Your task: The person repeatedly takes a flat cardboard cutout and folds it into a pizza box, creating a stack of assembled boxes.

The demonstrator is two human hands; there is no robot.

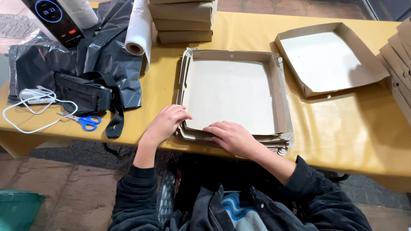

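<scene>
A stack of flat cardboard box blanks [280,143] lies on the yellow table [342,132] in front of me. The top blank [233,92] has its side walls folded up, while its near edge lies flat. My left hand [165,124] rests on the near left corner of that top blank, fingers curled over its edge. My right hand [231,136] presses flat on the near edge, fingers pointing left. Neither hand lifts anything.
A folded open box tray [329,57] sits at the right back. Closed boxes [184,21] are stacked at the back, more boxes [400,64] at the right edge. On the left lie blue scissors [85,122], a black pouch [83,92], a white cable [30,105], black bags [107,47], a plastic roll [139,30] and a phone [55,19].
</scene>
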